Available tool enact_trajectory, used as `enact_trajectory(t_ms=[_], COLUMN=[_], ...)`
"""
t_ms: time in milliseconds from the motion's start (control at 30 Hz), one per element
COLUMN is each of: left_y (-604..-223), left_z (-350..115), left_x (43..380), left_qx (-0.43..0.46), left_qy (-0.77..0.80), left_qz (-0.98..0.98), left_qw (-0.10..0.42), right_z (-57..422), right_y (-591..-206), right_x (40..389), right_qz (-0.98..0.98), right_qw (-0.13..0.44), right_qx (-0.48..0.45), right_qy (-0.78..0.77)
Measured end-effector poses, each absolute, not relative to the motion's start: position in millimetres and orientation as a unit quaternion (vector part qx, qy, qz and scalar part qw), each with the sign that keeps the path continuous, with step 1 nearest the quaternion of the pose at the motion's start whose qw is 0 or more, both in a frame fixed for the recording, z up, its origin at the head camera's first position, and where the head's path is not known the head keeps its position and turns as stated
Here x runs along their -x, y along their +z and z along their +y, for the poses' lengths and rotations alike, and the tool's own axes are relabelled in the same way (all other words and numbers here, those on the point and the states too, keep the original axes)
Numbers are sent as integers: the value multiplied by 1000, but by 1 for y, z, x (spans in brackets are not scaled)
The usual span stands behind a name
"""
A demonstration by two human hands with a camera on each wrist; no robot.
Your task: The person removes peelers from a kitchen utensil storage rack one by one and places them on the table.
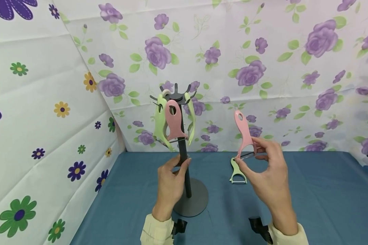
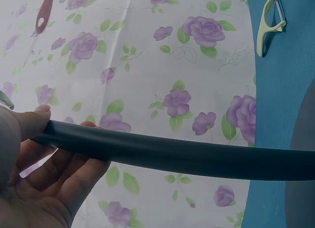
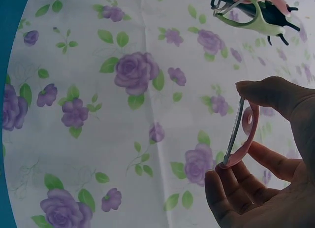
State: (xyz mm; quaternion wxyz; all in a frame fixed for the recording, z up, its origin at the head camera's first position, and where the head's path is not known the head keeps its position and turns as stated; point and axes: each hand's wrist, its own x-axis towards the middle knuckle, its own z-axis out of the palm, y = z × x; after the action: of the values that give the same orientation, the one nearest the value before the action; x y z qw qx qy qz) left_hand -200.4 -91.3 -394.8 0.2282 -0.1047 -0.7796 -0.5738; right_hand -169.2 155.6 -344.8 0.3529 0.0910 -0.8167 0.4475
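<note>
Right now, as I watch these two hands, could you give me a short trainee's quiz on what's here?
1. What does the left hand grip?
2. True or false: the right hand is empty.
3. Fill the blank: the peeler lying on the blue table is ____ in colour.

Key:
1. The stand's dark post.
2. False; it holds a pink peeler.
3. Green.

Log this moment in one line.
left hand: grips rack pole; right hand: pinches pink Y-peeler; green Y-peeler: on blue tabletop; other peelers: hanging on rack
</note>
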Motion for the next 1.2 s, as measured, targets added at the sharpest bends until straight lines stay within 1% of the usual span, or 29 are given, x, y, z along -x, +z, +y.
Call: enact_trajectory(t_ms=[567, 900, 1200], left_y=[-394, -394, -394], left_z=[-91, -91, -90], left_x=[201, 201, 201], left_qx=[114, 116, 108], left_qy=[-573, -570, -576], left_qz=[-776, -778, -778], left_qw=[239, 238, 227], right_z=[164, 170, 175], right_y=[-359, -366, -373], right_x=[181, 188, 193], right_qz=[-841, -850, -860], right_qw=[343, 332, 320], right_qx=[-48, -29, -19], right_qy=[416, 407, 397])
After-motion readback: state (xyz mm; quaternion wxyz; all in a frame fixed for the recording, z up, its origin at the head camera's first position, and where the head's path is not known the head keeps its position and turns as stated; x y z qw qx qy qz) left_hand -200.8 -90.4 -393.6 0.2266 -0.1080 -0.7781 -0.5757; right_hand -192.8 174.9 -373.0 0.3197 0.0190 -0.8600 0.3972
